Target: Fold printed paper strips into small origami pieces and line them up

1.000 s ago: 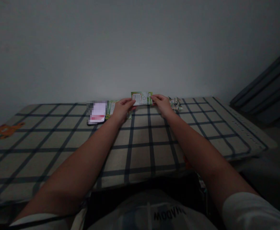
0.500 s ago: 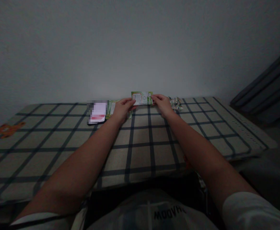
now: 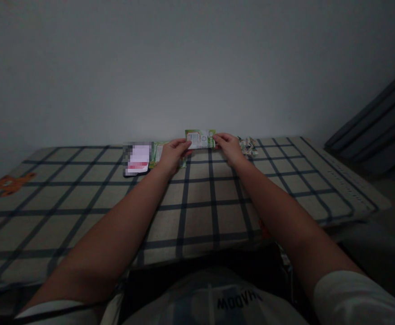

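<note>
Between my two hands a small green and white printed packet [image 3: 200, 139] is held up, its face with print turned toward me. My left hand [image 3: 175, 153] pinches its left end, thumb in front. At its right end, my right hand [image 3: 228, 146] grips the edge between thumb and fingers. Partly behind my left hand, another green and white packet [image 3: 157, 153] lies on the checked cloth. Just right of my right hand sits a crumpled heap of printed wrappers or paper [image 3: 249, 146], partly hidden by that hand.
A phone with a lit, partly blurred screen [image 3: 139, 158] lies left of the packets. The checked tablecloth [image 3: 197, 189] covers the table, which meets a pale wall [image 3: 197, 67]. An orange bear-like figure [image 3: 10, 183] is at far left. A dark curtain [image 3: 376, 117] hangs at right.
</note>
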